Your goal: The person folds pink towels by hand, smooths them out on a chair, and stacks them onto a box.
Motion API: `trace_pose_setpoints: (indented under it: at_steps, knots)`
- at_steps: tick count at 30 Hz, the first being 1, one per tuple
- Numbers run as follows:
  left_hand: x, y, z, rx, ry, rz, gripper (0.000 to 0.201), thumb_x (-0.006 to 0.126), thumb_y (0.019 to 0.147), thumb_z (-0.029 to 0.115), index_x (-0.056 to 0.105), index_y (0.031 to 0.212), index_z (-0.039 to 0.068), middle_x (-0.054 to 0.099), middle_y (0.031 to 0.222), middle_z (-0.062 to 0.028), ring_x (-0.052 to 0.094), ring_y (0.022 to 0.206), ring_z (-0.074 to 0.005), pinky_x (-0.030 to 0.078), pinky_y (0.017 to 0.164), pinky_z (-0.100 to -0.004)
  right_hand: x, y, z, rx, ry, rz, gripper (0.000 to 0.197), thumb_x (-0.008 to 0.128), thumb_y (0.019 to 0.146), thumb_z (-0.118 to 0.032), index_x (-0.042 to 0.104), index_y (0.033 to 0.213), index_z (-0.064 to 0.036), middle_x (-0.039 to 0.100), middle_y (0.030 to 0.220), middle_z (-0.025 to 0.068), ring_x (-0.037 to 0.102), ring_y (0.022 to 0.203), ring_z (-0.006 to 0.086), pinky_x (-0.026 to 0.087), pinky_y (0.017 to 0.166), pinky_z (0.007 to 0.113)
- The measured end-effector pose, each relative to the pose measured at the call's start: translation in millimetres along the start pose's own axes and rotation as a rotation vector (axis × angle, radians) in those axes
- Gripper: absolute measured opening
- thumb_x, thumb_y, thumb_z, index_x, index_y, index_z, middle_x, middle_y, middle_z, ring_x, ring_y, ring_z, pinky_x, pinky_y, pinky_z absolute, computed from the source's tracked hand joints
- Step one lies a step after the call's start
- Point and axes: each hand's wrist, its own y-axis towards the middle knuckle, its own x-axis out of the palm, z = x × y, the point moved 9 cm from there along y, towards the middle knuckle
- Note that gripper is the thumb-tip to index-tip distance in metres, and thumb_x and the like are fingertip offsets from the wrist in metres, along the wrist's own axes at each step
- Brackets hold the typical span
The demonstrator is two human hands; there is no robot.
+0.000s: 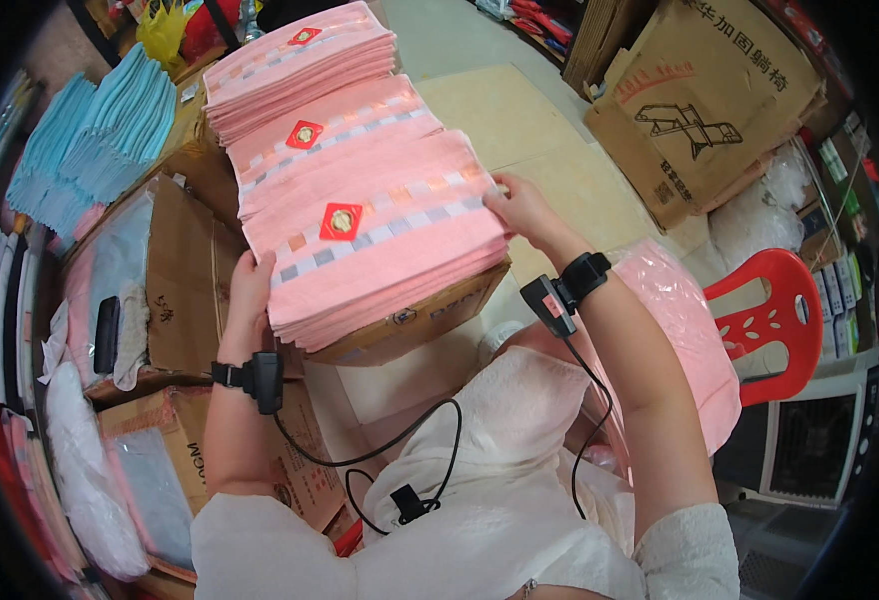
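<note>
Right now both hands sit at the nearest of three stacks of folded pink towels [385,240], which rests on a brown cardboard box [430,320] in front of the person. The stack's long axis runs from near-left to far-right, and the woven band of grey, white and peach squares across the top towel follows that same line. A red diamond label with a gold centre [341,221] lies on the top towel, one corner pointing far.

The left hand [249,290] is pressed against the stack's near-left end, fingers wrapped around the edge and hidden behind the towels — so how far its grip is spread cannot be told. The right hand [522,208] rests at the far-right corner, fingers curled and pinching the edge of the upper towels. Each wrist carries a black strap with a small device, and black cables run from them down to the person's white top.

Two more pink stacks [305,75] lie farther off in the same row, each with its own red label. At the far left stand piles of light blue towels [100,135]. To the right are a red plastic chair [775,320], flattened cardboard boxes [705,105] and a pink plastic bag [685,330] beside the right forearm.
</note>
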Motion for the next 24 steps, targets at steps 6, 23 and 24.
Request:
trace_pose_setpoints:
  at_steps: [6,23,24]
  knots:
    - [-3.4,5.2,2.2,0.067,0.196,0.064,0.031,0.054,0.083,0.017,0.049,0.102,-0.007,0.059,0.096,-0.0145,0.057,0.083,-0.0182,0.046,0.071,-0.0291,-7.1,0.6,4.4,0.001,-0.025,0.042,0.037,0.053,0.077,-0.014,0.05,0.111,0.0014,0.06,0.078,0.0151,0.059,0.06,0.0203,0.047,0.048,0.031]
    - [9.4,-32.8,63.1,0.287,1.184,0.263,0.051,0.053,0.08,0.03,0.04,0.121,0.004,0.042,0.124,-0.022,0.043,0.111,-0.0388,0.037,0.09,-0.0441,-113.4,-72.0,51.8,0.138,-0.172,0.079,0.042,0.056,0.078,-0.03,0.052,0.108,-0.0009,0.062,0.082,0.0114,0.061,0.056,0.0169,0.047,0.048,0.026]
    - [15.6,-38.4,78.4,0.464,1.185,0.362,0.053,0.053,0.08,0.031,0.038,0.124,0.005,0.034,0.13,-0.0205,0.036,0.117,-0.0383,0.032,0.094,-0.0458,-133.7,-82.4,57.4,0.158,-0.133,0.1,0.039,0.055,0.079,-0.029,0.052,0.107,-0.002,0.061,0.083,0.0101,0.061,0.057,0.0171,0.047,0.049,0.026]
